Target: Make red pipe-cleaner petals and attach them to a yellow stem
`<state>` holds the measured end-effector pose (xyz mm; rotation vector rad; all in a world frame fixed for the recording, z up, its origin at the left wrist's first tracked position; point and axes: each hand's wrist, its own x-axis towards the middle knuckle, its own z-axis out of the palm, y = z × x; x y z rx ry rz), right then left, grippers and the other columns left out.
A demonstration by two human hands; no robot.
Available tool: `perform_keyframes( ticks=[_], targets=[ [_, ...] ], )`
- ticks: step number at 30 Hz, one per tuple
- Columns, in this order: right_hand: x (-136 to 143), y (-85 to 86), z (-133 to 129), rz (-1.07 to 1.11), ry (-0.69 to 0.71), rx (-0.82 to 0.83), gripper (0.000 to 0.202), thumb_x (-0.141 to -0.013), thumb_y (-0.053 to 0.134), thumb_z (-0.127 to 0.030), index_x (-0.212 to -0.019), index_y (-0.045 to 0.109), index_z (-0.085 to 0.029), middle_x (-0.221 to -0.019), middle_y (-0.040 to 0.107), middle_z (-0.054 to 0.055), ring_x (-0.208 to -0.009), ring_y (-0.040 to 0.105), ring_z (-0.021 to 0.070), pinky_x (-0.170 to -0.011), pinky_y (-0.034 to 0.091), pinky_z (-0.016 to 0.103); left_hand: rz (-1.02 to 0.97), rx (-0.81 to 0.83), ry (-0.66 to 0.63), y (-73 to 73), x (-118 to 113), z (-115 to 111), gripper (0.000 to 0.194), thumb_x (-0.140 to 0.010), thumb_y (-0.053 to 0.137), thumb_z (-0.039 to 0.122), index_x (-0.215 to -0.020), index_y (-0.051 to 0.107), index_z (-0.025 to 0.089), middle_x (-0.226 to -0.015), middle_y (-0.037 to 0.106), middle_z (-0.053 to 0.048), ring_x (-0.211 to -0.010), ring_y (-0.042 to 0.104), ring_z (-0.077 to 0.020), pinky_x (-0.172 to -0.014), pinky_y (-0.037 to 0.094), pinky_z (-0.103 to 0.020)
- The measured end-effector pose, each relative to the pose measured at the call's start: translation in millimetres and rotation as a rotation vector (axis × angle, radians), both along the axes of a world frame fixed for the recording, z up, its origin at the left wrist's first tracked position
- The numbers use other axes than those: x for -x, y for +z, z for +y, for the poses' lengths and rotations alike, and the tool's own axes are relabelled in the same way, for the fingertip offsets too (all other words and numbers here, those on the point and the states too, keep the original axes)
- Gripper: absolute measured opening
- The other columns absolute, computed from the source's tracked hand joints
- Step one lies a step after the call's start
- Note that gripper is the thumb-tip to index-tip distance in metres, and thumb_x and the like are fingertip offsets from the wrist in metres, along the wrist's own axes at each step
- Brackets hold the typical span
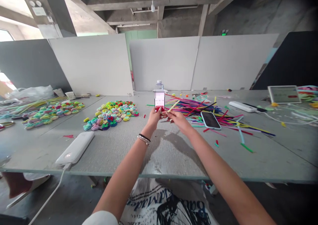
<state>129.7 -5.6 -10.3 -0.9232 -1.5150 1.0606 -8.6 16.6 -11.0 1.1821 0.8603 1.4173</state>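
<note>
Both arms reach forward over the grey table, and the hands meet near its middle. My left hand (154, 116) has its fingers closed at the lower edge of a small upright phone (159, 100) with a lit screen. Close beside it on the right, my right hand (175, 117) is closed around a short pale yellow stick-like piece (174, 105). The fingertips of the two hands nearly touch, and what lies between them is too small to make out. Behind the phone stands a clear bottle (159, 84).
Colourful fuzzy pieces (115, 112) form a pile at left, with another pile (49, 115) farther left. A white power bank (76, 148) lies near the front edge (119, 174). At right are loose coloured sticks (196, 107), a dark-screened phone (210, 120) and a tablet (284, 94).
</note>
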Motion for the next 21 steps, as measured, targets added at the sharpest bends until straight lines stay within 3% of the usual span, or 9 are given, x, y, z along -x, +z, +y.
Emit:
perform_keyframes(
  ticks=[4, 8, 11, 16, 21],
  targets=[
    [-4, 1.0, 0, -0.011, 0.019, 0.039, 0.039, -0.072, 0.07, -0.056, -0.087, 0.075, -0.02, -0.086, 0.072, 0.004, -0.064, 0.058, 0.0116, -0.057, 0.038, 0.022, 0.06, -0.027, -0.037, 5.7, 5, -2, 0.016, -0.08, 0.067, 0.027, -0.081, 0.063, 0.012, -0.067, 0.063, -0.002, -0.055, 0.055, -0.0086, -0.054, 0.039, -0.021],
    [-7, 1.3, -2, -0.013, 0.092, 0.107, 0.036, -0.071, 0.073, -0.053, -0.082, 0.074, -0.019, -0.092, 0.073, 0.006, -0.067, 0.06, 0.0117, -0.057, 0.039, 0.022, 0.08, -0.047, 0.018, 9.8, 8, -7, 0.023, -0.073, 0.074, 0.023, -0.09, 0.063, 0.013, -0.065, 0.063, 0.0, -0.054, 0.052, -0.008, -0.052, 0.036, -0.02],
    [-9, 1.4, -5, 0.01, 0.19, 0.19, 0.034, -0.068, 0.076, -0.051, -0.083, 0.074, -0.02, -0.096, 0.073, 0.007, -0.069, 0.062, 0.0123, -0.058, 0.04, 0.022, 0.099, -0.043, -0.026, 11.3, 8, -13, 0.027, -0.07, 0.076, 0.023, -0.091, 0.062, 0.013, -0.062, 0.063, 0.0, -0.054, 0.055, -0.01, -0.052, 0.037, -0.021],
    [-11, 3.2, -6, 0.108, 0.241, 0.288, 0.033, -0.06, 0.083, -0.045, -0.077, 0.072, -0.018, -0.085, 0.073, 0.006, -0.065, 0.06, 0.0118, -0.057, 0.04, 0.023, 0.149, -0.043, -0.143, 12.9, 5, -17, 0.025, -0.07, 0.073, 0.021, -0.092, 0.066, 0.011, -0.059, 0.061, 0.001, -0.052, 0.053, -0.0094, -0.054, 0.039, -0.022],
    [-9, 4.4, -3, 0.238, 0.204, 0.311, 0.036, -0.058, 0.084, -0.047, -0.079, 0.069, -0.021, -0.074, 0.069, 0.0, -0.059, 0.055, 0.0098, -0.055, 0.039, 0.023, 0.18, -0.051, -0.124, 14.8, 6, -17, 0.023, -0.075, 0.071, 0.026, -0.094, 0.067, 0.014, -0.068, 0.064, -0.001, -0.058, 0.057, -0.0093, -0.051, 0.035, -0.019]
  ],
)
